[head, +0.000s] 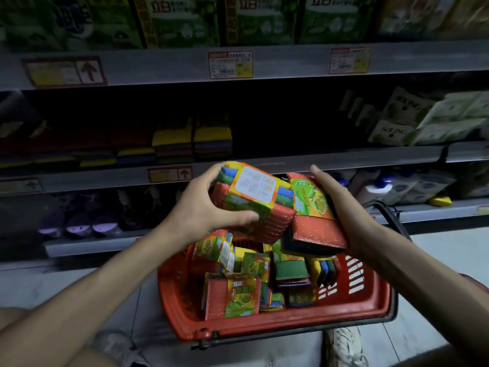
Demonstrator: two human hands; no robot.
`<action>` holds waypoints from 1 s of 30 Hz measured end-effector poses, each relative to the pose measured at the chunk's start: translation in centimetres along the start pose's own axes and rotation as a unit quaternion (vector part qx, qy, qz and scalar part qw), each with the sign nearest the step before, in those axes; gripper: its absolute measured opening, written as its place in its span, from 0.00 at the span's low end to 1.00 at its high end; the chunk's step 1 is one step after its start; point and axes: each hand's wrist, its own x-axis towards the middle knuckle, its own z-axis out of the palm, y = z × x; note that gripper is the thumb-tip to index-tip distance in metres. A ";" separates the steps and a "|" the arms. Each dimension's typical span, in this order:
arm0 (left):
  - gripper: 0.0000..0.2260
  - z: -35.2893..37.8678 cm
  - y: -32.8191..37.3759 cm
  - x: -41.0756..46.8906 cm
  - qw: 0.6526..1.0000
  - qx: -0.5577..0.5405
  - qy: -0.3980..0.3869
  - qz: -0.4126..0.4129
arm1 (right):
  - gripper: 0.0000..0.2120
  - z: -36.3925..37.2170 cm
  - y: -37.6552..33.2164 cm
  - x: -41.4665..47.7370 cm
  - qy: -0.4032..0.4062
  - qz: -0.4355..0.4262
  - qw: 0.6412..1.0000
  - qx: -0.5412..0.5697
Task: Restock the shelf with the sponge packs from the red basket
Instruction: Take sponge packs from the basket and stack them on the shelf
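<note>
Dim supermarket shelving point(264, 62) fills the aisle before us. Green detergent boxes point(182, 22) line the top, and on the middle shelf point(344, 158) short stacks of yellow-topped sponges point(193, 140) stand beside a dark, unfilled stretch to their right. Below, on the pale floor point(53, 282), sits the red basket point(291, 327), with many sponge packs point(242, 295) lying jumbled in it.

We are mid-restock: both hands are raised above the basket, about level with the shelf's front edge, and each is loaded. Our left hand point(201, 207) grips the first sponge pack point(254, 192), fingers curled over the top, thumb pressed beneath, white label facing up. Our right hand point(341, 207) clasps a second sponge pack point(315, 223) against the palm, its thumb hidden behind it. The two packs touch at their inner edges.

We judge the step in hand to be the carry from basket to shelf, with the placing not yet done and the bulk of the stock left to move. The next move, as we read it, calls for lifting both packs over the shelf lip and its red-arrowed price tag point(169, 174). They then go into the gap beside the stacks, squared so they do not topple forward.
</note>
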 end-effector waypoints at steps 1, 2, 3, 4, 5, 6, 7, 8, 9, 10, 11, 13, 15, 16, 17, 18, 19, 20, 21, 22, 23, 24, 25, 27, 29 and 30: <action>0.34 -0.4 0.6 0.2 1.000 -0.007 -0.007 -0.013 | 0.25 -0.3 -0.4 -0.2 0.003 -0.009 1.000 -0.015; 0.34 -0.7 1.1 0.4 0.999 -0.021 -0.012 -0.027 | 0.26 -0.4 -0.8 -0.5 0.003 -0.017 0.999 -0.036; 0.35 -1.0 1.4 0.6 0.998 -0.042 -0.012 -0.044 | 0.27 -0.7 -1.2 -0.6 0.006 -0.026 0.998 -0.063; 0.36 -1.3 1.6 0.9 0.996 -0.066 -0.004 -0.062 | 0.28 -0.8 -1.5 -0.7 0.008 -0.037 0.995 -0.089; 0.36 -1.5 1.6 1.2 0.993 -0.087 0.013 -0.081 | 0.28 -0.9 -1.6 -0.7 0.017 -0.058 0.992 -0.114; 0.37 -1.6 1.7 1.4 0.990 -0.100 0.032 -0.097 | 0.27 -0.9 -1.7 -0.9 0.033 -0.083 0.987 -0.135; 0.36 -1.7 1.8 1.5 0.988 -0.102 0.049 -0.107 | 0.24 -0.8 -1.7 -1.0 0.048 -0.109 0.981 -0.152; 0.35 -1.7 1.8 1.6 0.986 -0.099 0.063 -0.115 | 0.22 -0.6 -1.5 -1.1 0.064 -0.127 0.975 -0.168; 0.34 -1.6 1.8 1.6 0.985 -0.096 0.073 -0.121 | 0.20 -0.5 -1.3 -1.1 0.075 -0.143 0.969 -0.187; 0.32 -1.5 1.9 1.6 0.984 -0.094 0.082 -0.127 | 0.20 -0.4 -0.9 -1.0 0.079 -0.157 0.962 -0.209; 0.31 -1.4 1.9 1.6 0.983 -0.094 0.088 -0.133 | 0.20 -0.4 -0.6 -0.9 0.076 -0.170 0.954 -0.235; 0.31 -1.1 2.0 1.8 0.980 -0.095 0.088 -0.150 | 0.22 -0.4 0.0 -0.9 0.053 -0.191 0.938 -0.284; 0.34 -1.0 2.0 2.0 0.981 -0.087 0.073 -0.157 | 0.24 -0.2 0.3 -1.0 0.040 -0.207 0.918 -0.335; 0.36 -1.0 2.0 2.1 0.982 -0.079 0.069 -0.157 | 0.24 0.1 0.4 -1.2 0.038 -0.218 0.907 -0.359; 0.36 -0.9 2.1 2.1 0.983 -0.071 0.069 -0.155 | 0.24 0.2 0.5 -1.3 0.039 -0.232 0.895 -0.379; 0.36 -0.7 2.1 2.2 0.983 -0.063 0.074 -0.153 | 0.23 0.3 0.6 -1.3 0.035 -0.243 0.886 -0.393; 0.36 -0.6 2.2 2.3 0.984 -0.052 0.083 -0.150 | 0.23 0.4 0.6 -1.3 0.030 -0.248 0.882 -0.399; 0.35 -0.4 2.3 2.3 0.984 -0.039 0.094 -0.147 | 0.22 0.4 0.5 -1.2 0.028 -0.249 0.882 -0.399; 0.34 -0.3 2.4 2.4 0.984 -0.029 0.106 -0.143 | 0.22 0.5 0.4 -1.3 0.029 -0.248 0.886 -0.391; 0.34 -0.2 2.4 2.6 0.983 -0.027 0.113 -0.141 | 0.24 0.6 0.2 -1.4 0.032 -0.247 0.891 -0.380; 0.34 -0.2 2.6 2.7 0.983 -0.030 0.115 -0.140 | 0.27 0.6 0.0 -1.5 0.035 -0.246 0.897 -0.364; 0.33 -0.2 2.7 2.9 0.983 -0.036 0.115 -0.136 | 0.29 0.5 -0.2 -1.4 0.036 -0.244 0.904 -0.349; 0.32 -0.3 2.9 3.1 0.984 -0.040 0.113 -0.132 | 0.30 0.4 -0.3 -1.3 0.032 -0.241 0.911 -0.333; 0.29 -0.2 3.3 3.2 0.986 -0.045 0.106 -0.123 | 0.24 0.5 -0.6 -1.3 0.003 -0.228 0.926 -0.301; 0.27 0.0 3.4 3.3 0.987 -0.052 0.095 -0.116 | 0.20 0.4 -0.8 -1.1 -0.009 -0.215 0.935 -0.283; 0.27 0.1 3.3 3.4 0.988 -0.059 0.089 -0.115 | 0.20 0.4 -0.8 -1.0 -0.014 -0.210 0.938 -0.276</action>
